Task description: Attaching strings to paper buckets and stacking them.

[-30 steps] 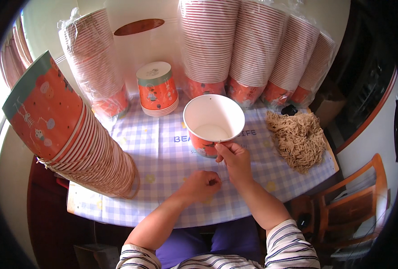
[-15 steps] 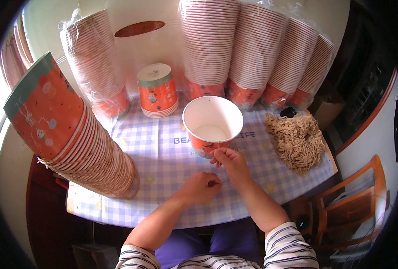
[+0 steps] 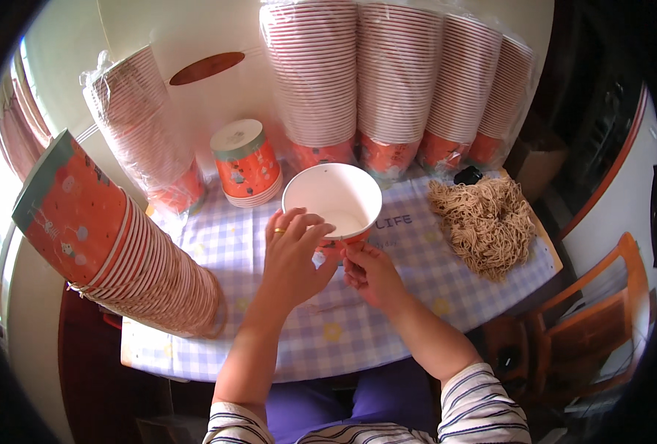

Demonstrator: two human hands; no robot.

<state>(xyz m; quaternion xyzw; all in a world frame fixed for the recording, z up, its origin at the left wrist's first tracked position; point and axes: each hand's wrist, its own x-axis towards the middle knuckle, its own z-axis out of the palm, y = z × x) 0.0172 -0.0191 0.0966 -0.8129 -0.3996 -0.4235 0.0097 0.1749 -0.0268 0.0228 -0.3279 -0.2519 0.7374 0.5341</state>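
Note:
A white-lined paper bucket (image 3: 332, 200) with an orange printed outside stands upright, mouth up, in front of me. My left hand (image 3: 293, 255) is at its near left side, fingers spread and curved by the rim, holding nothing that I can see. At the near rim my right hand (image 3: 373, 272) is closed in a pinch, apparently on a thin string whose end is hidden by the fingers. To the right lies a tangled heap of tan string (image 3: 484, 226). A tall nested stack of the same buckets (image 3: 129, 244) leans at the left, with tan strings hanging along its side.
Several plastic-wrapped bucket stacks (image 3: 310, 74) line the back of the table, another wrapped stack (image 3: 140, 126) at back left. A short upside-down stack (image 3: 246, 163) stands between them. A black object (image 3: 467, 175) sits behind the string heap. A wooden chair (image 3: 587, 318) is at right.
My left hand has risen from the tablecloth to the bucket's near left rim, and its fingers have spread. My right hand stays pinched at the near rim. The view has shifted slightly.

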